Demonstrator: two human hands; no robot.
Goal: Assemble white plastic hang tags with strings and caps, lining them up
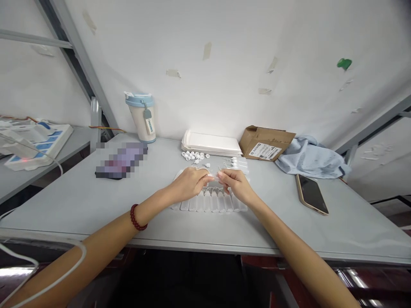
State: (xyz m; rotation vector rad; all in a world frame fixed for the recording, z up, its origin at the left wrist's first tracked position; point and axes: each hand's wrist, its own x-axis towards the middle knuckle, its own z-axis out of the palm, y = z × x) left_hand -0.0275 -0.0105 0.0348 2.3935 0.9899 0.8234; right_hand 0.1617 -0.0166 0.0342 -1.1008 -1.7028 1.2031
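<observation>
My left hand (192, 182) and my right hand (236, 182) meet over the middle of the table, fingertips pinched close together. A small white piece (210, 175) shows at my left fingertips; its kind is too small to tell. What my right fingers pinch is mostly hidden. Just below both hands lies a row of translucent white plastic compartments (205, 203), with thin curved strands along its upper edge. Beyond my hands are several small white caps (192, 155) in a loose group. More small white parts with thin hooked ends (236, 162) lie behind my right hand.
A stack of flat white trays (212, 142) and a brown cardboard box (265, 143) stand against the wall. Right of them are a light blue cloth (311, 158) and a phone (312, 193). A cream cup with blue lid (143, 117) stands back left, near a blurred-out item (122, 161).
</observation>
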